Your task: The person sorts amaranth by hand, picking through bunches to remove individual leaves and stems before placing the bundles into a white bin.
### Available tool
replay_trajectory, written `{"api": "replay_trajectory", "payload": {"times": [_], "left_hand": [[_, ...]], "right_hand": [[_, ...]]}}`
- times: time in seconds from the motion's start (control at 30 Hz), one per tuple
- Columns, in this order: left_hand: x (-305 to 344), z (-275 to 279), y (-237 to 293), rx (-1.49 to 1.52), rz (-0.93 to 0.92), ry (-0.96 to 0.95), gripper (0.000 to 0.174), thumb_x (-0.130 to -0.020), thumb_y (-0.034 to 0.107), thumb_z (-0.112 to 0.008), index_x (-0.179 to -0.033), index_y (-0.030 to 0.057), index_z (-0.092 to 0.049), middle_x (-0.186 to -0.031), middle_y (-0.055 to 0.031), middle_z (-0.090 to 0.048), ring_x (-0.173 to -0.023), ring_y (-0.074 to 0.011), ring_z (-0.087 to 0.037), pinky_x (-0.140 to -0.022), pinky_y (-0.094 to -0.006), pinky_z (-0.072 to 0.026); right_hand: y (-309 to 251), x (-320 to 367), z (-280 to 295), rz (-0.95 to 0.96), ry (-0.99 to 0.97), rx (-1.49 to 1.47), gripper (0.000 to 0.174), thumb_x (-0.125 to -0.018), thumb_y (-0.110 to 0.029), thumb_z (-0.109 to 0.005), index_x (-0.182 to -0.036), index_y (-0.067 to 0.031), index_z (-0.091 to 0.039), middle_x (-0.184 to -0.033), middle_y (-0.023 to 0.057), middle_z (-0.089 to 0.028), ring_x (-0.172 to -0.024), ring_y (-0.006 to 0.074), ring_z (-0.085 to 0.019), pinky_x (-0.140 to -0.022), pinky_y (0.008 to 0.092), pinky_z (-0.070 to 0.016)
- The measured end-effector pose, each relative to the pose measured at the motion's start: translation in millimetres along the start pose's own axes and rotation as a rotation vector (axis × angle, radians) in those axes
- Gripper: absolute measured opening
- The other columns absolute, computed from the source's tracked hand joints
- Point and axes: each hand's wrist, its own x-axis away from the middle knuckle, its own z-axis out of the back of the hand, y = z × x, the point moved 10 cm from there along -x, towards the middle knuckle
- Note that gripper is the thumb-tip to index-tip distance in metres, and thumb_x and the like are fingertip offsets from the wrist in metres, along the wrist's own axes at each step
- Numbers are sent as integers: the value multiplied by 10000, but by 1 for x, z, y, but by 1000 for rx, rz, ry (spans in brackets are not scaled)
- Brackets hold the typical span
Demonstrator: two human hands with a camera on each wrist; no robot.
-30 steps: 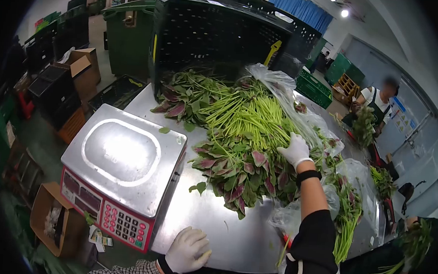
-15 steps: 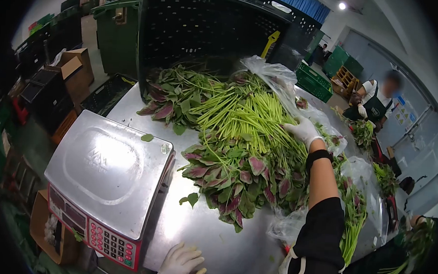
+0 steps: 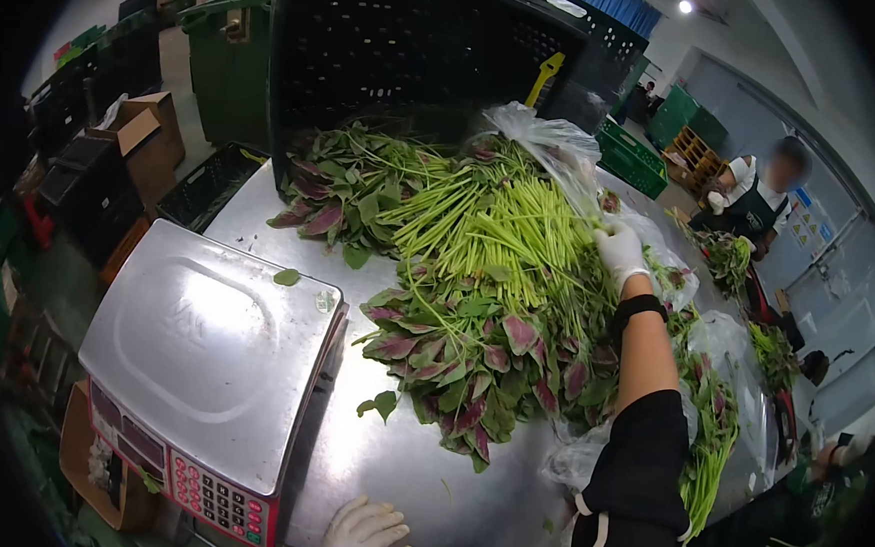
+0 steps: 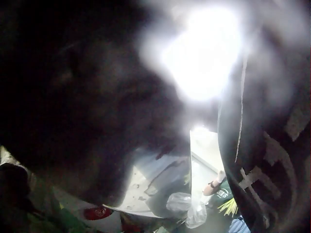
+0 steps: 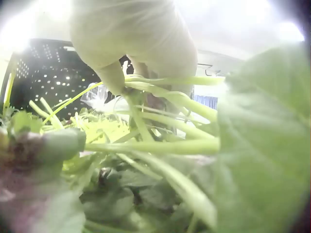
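A large heap of amaranth greens (image 3: pixel 499 247), with pale green stems and purple-centred leaves, lies on the metal table (image 3: pixel 424 493). My white-gloved right hand (image 3: pixel 621 255) is at the heap's right edge, beside a clear plastic bag (image 3: pixel 551 145). In the right wrist view, the right hand's thumb and fingers (image 5: pixel 111 77) pinch several stems (image 5: pixel 138 114). My gloved left hand (image 3: pixel 363 535) rests at the table's front edge with its fingers loosely extended and nothing in them. The left wrist view shows mostly dark cloth and glare.
A scale (image 3: pixel 212 350) with a steel plate and red keypad stands left of the heap. Behind the heap rises a black perforated crate (image 3: pixel 401 56). More greens (image 3: pixel 707 460) and clear plastic (image 3: pixel 719 346) lie on the right. Another person (image 3: pixel 758 198) stands at the far right.
My right hand has moved farther back and right along the heap, toward the plastic bag. The left hand stays at the table's front edge. The head view has shifted slightly.
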Motion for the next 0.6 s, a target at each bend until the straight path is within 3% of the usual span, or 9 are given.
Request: {"api": "replay_trajectory", "payload": {"times": [0.13, 0.23, 0.27, 0.37, 0.4, 0.5, 0.53, 0.6], "left_hand": [[-5, 4, 4, -17, 6, -12, 297, -659, 88, -713, -938, 24, -630, -998, -157, -614, -969, -348, -571, -893, -460, -432], [-6, 4, 4, -17, 12, -10, 301, -655, 85, -714, -939, 26, -631, -996, -153, -615, -967, -345, -573, -886, -457, -435], [-6, 4, 4, -17, 9, -11, 302, -654, 84, -713, -939, 26, -632, -996, -152, -616, -966, -344, -574, -884, -455, -436], [-7, 4, 4, -12, 11, -10, 306, -649, 80, -713, -939, 27, -632, -993, -151, -618, -966, -341, -575, -879, -453, -438], [-8, 4, 4, -10, 12, -5, 308, -647, 79, -713, -939, 27, -633, -992, -150, -618, -967, -340, -575, -878, -453, -438], [-8, 4, 5, -16, -1, 3, 310, -641, 81, -715, -936, 27, -634, -992, -149, -621, -967, -338, -576, -876, -456, -438], [-8, 4, 4, -18, -1, 0, 310, -640, 83, -716, -934, 28, -634, -991, -149, -621, -968, -337, -576, -877, -458, -436], [-8, 3, 3, -27, 2, -5, 308, -638, 86, -717, -930, 28, -635, -990, -148, -623, -969, -335, -576, -878, -461, -434]], "right_hand": [[11, 2, 49, 9, 266, 17, 279, -759, -245, -615, -863, 12, -651, -756, 192, -641, -701, 287, -622, -660, 371, -462], [33, -1, 62, -108, 302, -115, 291, -771, -258, -623, -863, 17, -644, -751, 176, -640, -701, 276, -618, -663, 358, -460], [43, -3, 67, -92, 382, -137, 306, -775, -281, -627, -861, 13, -638, -742, 173, -640, -698, 292, -620, -661, 359, -459], [49, 0, 73, -207, 352, -65, 276, -752, -236, -626, -906, -8, -643, -828, 197, -651, -812, 340, -628, -741, 394, -471], [32, 0, 74, -131, 356, 192, 287, -746, -243, -638, -932, -24, -633, -871, 192, -646, -847, 339, -616, -780, 409, -465], [-26, 28, 84, 177, 615, 314, 326, -743, -253, -643, -978, -29, -620, -947, 189, -633, -906, 349, -593, -832, 415, -451], [-39, 22, 74, 272, 500, 244, 389, -744, -258, -641, -1059, -34, -591, -1016, 195, -607, -939, 345, -579, -850, 401, -449], [-48, 9, 21, 206, -50, -200, 467, -739, -276, -659, -1111, -11, -560, -1133, 210, -564, -1018, 338, -559, -894, 383, -435]]}}
